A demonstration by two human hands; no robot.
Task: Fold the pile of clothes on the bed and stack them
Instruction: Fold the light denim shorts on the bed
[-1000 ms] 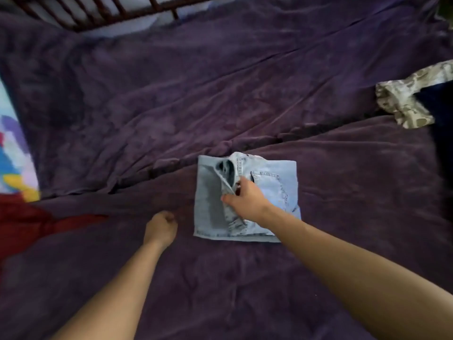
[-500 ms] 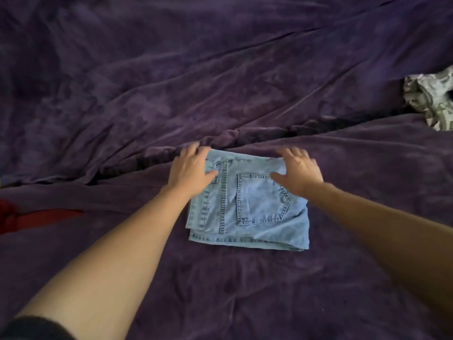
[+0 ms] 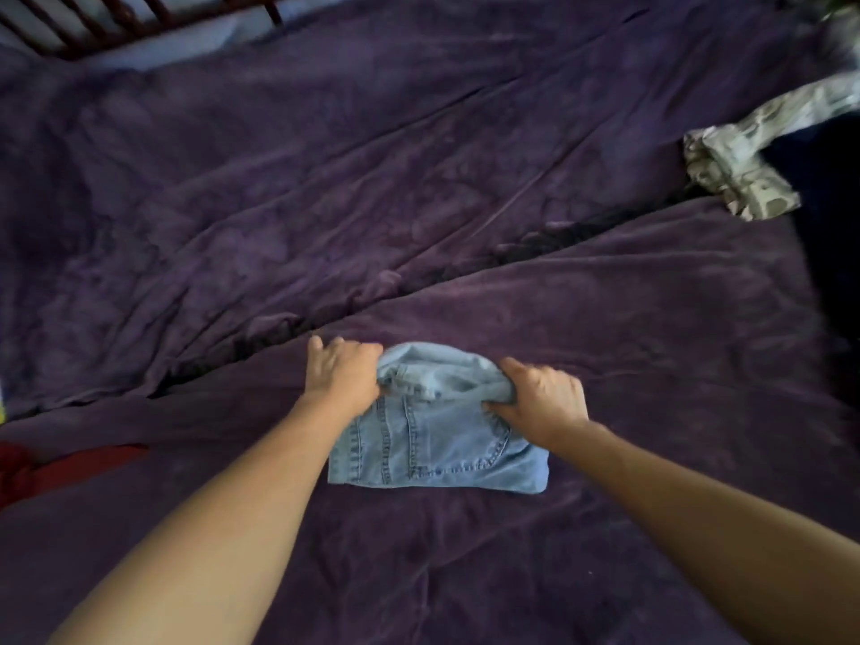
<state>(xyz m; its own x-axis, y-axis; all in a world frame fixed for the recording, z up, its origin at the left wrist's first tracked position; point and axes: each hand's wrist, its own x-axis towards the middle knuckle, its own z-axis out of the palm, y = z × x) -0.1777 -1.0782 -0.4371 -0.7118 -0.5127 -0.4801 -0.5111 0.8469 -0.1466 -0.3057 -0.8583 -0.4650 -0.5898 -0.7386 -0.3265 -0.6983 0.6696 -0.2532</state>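
A folded pair of light blue denim jeans [image 3: 437,439] lies on the purple bedspread [image 3: 419,179], low in the middle of the head view. My left hand [image 3: 342,374] grips the far left corner of the jeans. My right hand [image 3: 542,402] grips the far right corner, fingers curled into the cloth. The far edge of the jeans is bunched up and lifted between the two hands, while the near edge lies flat on the bed.
A crumpled patterned white-and-grey garment [image 3: 740,165] lies at the right edge beside a dark piece of clothing [image 3: 828,216]. A red cloth [image 3: 51,467] shows at the left edge. A dark wooden slatted frame [image 3: 121,20] runs along the top left.
One second ago only my right hand touched the jeans. Then both hands lay flat on the far edge. Now both grip that edge and have lifted and bunched it toward me.
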